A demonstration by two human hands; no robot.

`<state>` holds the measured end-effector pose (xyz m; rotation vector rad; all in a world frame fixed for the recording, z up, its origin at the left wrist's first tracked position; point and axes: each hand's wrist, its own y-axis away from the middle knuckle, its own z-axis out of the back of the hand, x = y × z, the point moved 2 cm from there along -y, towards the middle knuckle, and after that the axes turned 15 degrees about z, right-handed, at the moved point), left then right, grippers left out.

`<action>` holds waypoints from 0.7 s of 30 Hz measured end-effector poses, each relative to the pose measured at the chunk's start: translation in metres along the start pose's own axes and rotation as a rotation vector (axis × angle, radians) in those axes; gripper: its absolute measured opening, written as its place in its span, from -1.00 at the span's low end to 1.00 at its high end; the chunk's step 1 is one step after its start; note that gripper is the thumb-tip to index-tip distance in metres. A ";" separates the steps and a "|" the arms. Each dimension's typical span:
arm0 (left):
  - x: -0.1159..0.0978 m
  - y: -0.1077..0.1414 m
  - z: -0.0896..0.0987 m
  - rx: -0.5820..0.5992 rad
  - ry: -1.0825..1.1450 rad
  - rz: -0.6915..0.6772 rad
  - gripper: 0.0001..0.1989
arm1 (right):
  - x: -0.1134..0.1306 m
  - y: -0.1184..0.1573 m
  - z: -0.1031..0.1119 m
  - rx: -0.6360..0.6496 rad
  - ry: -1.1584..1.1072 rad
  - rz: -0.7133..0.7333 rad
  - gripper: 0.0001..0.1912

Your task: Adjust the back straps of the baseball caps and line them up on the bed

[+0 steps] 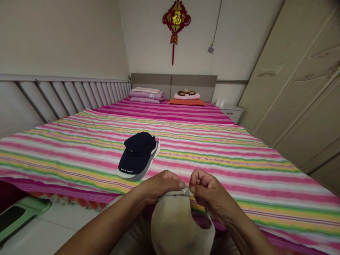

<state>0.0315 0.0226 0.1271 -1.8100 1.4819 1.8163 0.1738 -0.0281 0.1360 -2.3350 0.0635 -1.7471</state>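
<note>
A beige baseball cap (172, 223) is held up near the bed's front edge, its back opening towards the right. My left hand (162, 183) pinches the cap's adjusting strap (174, 193) just left of a small metal buckle (185, 191). On the buckle's other side my right hand (205, 187) has thumb and fingers closed on the strap's end. Part of the strap is hidden behind the fingers. Further off to the left, a navy cap (138, 154) with white lettering on its brim rests on top of a white and grey cap (157, 148).
A striped sheet (225, 156) covers the bed. Folded purple bedding (146, 96) and a pink and orange stack (186, 101) lie by the headboard (151, 79). A green stool (29, 209) stands at lower left, a wardrobe (292, 78) on the right.
</note>
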 end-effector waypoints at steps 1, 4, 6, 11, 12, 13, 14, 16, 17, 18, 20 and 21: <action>0.002 -0.001 0.000 -0.007 0.016 -0.001 -0.67 | -0.001 0.000 0.000 0.000 0.001 0.000 -0.81; 0.005 -0.003 -0.001 -0.034 0.037 -0.005 -0.67 | -0.002 0.001 0.000 -0.005 -0.004 -0.001 -0.83; 0.006 -0.004 0.000 -0.054 0.044 -0.010 -0.67 | -0.003 0.001 -0.001 -0.022 -0.005 0.001 -0.83; 0.008 -0.007 0.000 -0.084 0.065 -0.025 -0.70 | -0.003 0.002 -0.003 -0.078 -0.043 0.009 -0.82; 0.009 -0.007 0.000 -0.096 0.076 -0.035 -0.71 | -0.003 0.002 -0.004 -0.088 -0.055 0.010 -0.82; 0.010 -0.008 0.001 -0.108 0.089 -0.045 -0.73 | -0.003 0.002 -0.004 -0.096 -0.065 0.012 -0.82; 0.011 -0.008 0.001 -0.118 0.104 -0.055 -0.74 | -0.002 0.001 -0.004 -0.102 -0.072 0.014 -0.82; 0.011 -0.009 0.002 -0.114 0.132 -0.069 -0.78 | -0.002 0.001 -0.005 -0.103 -0.085 0.019 -0.82; 0.011 -0.009 0.002 -0.097 0.143 -0.066 -0.79 | -0.002 0.000 -0.006 -0.100 -0.087 0.020 -0.82; 0.010 -0.009 0.002 -0.074 0.148 -0.065 -0.79 | -0.002 0.000 -0.006 -0.095 -0.090 0.017 -0.82; 0.007 -0.009 0.003 -0.005 0.147 -0.058 -0.75 | -0.003 -0.002 -0.007 -0.079 -0.093 0.004 -0.81; 0.005 -0.008 0.003 0.042 0.141 -0.052 -0.72 | -0.004 -0.003 -0.008 -0.067 -0.093 -0.006 -0.81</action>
